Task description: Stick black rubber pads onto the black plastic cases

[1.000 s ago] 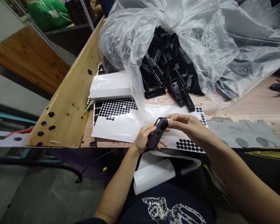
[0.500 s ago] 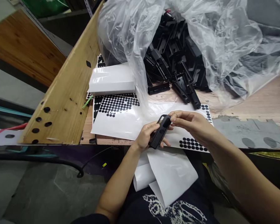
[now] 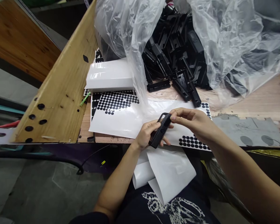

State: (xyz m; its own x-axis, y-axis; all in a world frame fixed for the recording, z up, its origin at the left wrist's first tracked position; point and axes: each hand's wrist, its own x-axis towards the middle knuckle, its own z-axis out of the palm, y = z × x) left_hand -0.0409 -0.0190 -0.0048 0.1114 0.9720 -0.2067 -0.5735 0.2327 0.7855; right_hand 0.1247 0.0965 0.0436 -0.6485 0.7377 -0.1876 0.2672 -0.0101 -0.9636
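My left hand [image 3: 145,134] is closed around the lower part of a slim black plastic piece [image 3: 161,132] with a carbon-fibre pattern and a loop-like frame along one side. The piece is tilted, its top leaning right, over the table's front edge. At its upper end, the thumb and index finger of my right hand [image 3: 185,119] are pinched together, touching it; whether something small is between them I cannot tell. Beneath my hands lies a white backing sheet [image 3: 116,124] of round black stickers. Another white sheet [image 3: 172,171] hangs folded over my lap.
A clear plastic bag [image 3: 133,31] lies open around a heap of similar black pieces [image 3: 175,53]. Left of it sits a folded glossy white sheet [image 3: 109,76]. A wooden side board [image 3: 58,81] with stuck black dots bounds the left. A grey plate [image 3: 247,130] lies right.
The view has shifted slightly. Both hands keep nearly the same grip on the black plastic piece, which has turned very little.
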